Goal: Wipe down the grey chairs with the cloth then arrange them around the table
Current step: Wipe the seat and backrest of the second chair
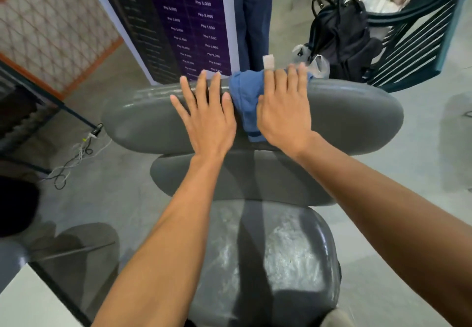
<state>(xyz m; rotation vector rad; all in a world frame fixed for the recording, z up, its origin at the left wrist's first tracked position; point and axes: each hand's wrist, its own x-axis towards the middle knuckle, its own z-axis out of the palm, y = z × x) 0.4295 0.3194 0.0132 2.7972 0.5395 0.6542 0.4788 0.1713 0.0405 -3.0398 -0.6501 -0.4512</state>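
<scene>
Grey chair (357,119), centre of frame, seen from above: curved backrest across the middle, second grey bar just below it, worn and scuffed seat (275,262) at lower centre. Blue cloth (245,96), bunched, draped over top edge of backrest just right of centre. Right hand (283,112) flat on cloth, fingers nearly straight and close together, reaching over far edge of backrest, pressing cloth against chair. Left hand (204,114) just left of cloth, palm down on bare backrest, fingers straight and spread, holding nothing; thumb beside cloth edge, contact not discernible. Both bare forearms entering from lower edge of frame. Poster board (194,20), upper centre, dark purple with columns of white figures, standing behind chair. Legs in dark blue trousers (252,14) right of board. Black bag (342,35), upper right, on floor, with clear plastic bag (316,67) at its foot, just behind backrest. Dark green slatted chair (419,45) at far upper right. Loose cables (74,158) on concrete floor, left of centre. White tabletop corner (30,298) at lower left. Mesh panel (51,25) with orange frame at upper left.
</scene>
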